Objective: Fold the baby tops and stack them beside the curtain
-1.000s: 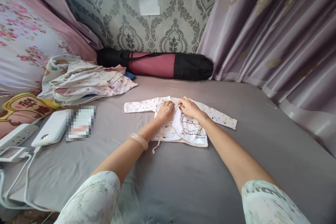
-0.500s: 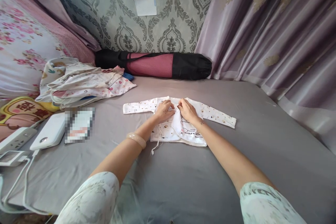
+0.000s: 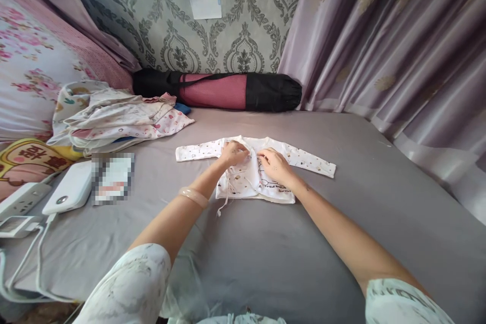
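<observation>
A smooth grey sheet covers the surface below a patterned wall. In the middle of it lies a small white printed jacket, flat, both sleeves stretched sideways, a thin tie trailing over its lower hem. The left hand rests on the upper front with bent fingers; the right hand lies opposite, fingertips near the front edge, above a line drawing and lettering. Whether either hand pinches cloth, I cannot tell. A pale bangle circles the left wrist. Farther left are a white device with a cable and a power strip. Behind these sits a heap of clothes, near a black-and-pink rolled bag along the wall.
</observation>
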Demonstrator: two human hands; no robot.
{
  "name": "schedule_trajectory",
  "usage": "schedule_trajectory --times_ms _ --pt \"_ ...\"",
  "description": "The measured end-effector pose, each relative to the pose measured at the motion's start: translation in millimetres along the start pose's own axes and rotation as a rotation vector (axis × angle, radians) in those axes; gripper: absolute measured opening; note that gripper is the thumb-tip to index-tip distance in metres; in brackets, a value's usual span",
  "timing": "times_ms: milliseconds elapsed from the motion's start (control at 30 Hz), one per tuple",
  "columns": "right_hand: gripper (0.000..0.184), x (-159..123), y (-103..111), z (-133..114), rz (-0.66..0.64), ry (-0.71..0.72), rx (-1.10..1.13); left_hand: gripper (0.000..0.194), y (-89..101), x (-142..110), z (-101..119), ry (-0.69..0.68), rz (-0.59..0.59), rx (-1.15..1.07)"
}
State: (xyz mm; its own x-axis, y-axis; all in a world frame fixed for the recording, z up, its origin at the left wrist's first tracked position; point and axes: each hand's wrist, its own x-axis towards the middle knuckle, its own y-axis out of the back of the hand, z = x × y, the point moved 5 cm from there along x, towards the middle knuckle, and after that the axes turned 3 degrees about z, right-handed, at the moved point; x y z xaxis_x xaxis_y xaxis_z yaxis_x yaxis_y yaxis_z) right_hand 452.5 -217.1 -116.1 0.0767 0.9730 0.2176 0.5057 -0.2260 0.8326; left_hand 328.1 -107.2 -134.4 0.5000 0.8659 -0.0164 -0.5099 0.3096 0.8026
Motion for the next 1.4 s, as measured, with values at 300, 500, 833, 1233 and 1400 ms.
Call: schedule_trajectory --times_ms 300,500,833,1233,1400 --pt "0.023 -60 -14 -48 -0.227 0.028 -0.209 0.029 -1.5 -21 12 0.127 -0.073 0.028" --pt "0.021 -64 -19 -54 -0.191 0.079 -0.36 0.026 -1.3 -24 17 0.155 -0.082 0.069" --pt "0.02 -62 -3 -50 -0.182 -0.027 -0.265 0.011 7.2 -31 23 0.106 -0.017 -0.094" --pt "0.021 -84 -11 -69 -0.257 0.192 -0.323 0.034 -1.6 -44 16 -0.062 -0.011 0.205" --pt "0.03 -69 3 -46 -0.163 0.121 -0.156 0.033 -4.3 -55 35 -0.259 0.149 0.407"
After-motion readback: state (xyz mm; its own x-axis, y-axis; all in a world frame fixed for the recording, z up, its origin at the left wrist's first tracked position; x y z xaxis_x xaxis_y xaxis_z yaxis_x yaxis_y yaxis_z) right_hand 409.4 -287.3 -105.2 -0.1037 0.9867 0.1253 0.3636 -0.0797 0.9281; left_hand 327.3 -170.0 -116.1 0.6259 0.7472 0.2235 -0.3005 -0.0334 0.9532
